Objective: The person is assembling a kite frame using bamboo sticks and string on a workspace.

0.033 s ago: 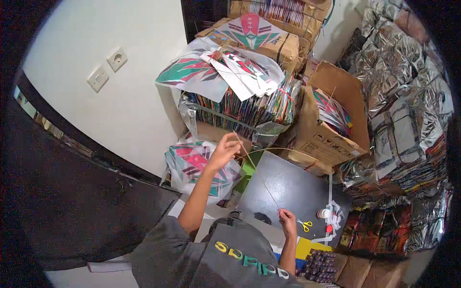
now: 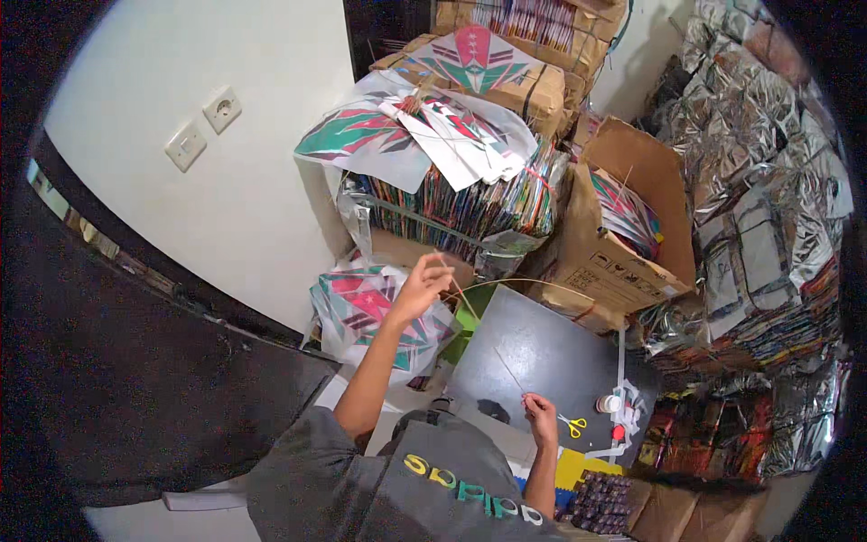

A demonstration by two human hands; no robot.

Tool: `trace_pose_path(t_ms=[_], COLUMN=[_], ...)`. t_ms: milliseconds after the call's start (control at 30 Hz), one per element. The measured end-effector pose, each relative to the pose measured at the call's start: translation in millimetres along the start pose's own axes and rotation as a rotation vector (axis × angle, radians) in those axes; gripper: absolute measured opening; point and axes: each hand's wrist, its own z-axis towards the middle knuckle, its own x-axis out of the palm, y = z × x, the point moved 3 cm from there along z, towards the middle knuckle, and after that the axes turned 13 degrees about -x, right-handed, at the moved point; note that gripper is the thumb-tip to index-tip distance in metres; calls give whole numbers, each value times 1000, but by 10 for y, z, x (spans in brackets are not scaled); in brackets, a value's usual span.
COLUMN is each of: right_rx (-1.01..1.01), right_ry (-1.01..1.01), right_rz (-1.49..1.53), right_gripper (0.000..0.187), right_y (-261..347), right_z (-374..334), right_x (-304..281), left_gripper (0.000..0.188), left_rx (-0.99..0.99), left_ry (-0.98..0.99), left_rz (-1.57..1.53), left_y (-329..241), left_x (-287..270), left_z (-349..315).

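Raised over the left edge of the dark tabletop, my left hand (image 2: 423, 291) pinches the upper end of a thin stick (image 2: 467, 304). Lower and to the right, my right hand (image 2: 541, 415) is closed on a thin stick length (image 2: 509, 370) slanting up toward the left hand. Between these lengths the line does not show, so I cannot tell if they are one piece. A pale thin strip (image 2: 533, 283) arches from near the left hand toward the box. Yellow-handled scissors (image 2: 575, 425) lie right of my right hand, on the dark tabletop (image 2: 519, 330).
A white jar (image 2: 608, 403) and a red cap (image 2: 618, 433) stand at the table's right edge. Printed kite sheets (image 2: 370, 307) lie left of my left hand. Beyond are a bundled stack (image 2: 433, 217), an open cardboard box (image 2: 596, 271) and foil-wrapped bundles (image 2: 750, 235).
The thin stick ran unbroken between both hands before; now its middle does not show. Both hands have hardly moved.
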Motion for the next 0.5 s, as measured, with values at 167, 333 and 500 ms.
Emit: trace_pose_path(t_ms=[167, 333, 500], right_rx=[-76, -95, -87], right_ry=[1, 51, 54], right_rz=[-186, -210, -167], right_gripper=[16, 14, 14], right_y=[192, 281, 336], right_z=[59, 47, 5], right_x=[188, 359, 491], left_gripper=[56, 44, 37], left_rx=[81, 526, -23], left_ry=[-296, -1087, -437], left_rz=[217, 805, 208], left_y=[162, 92, 853], left_x=[-84, 112, 576], left_z=[-73, -464, -621])
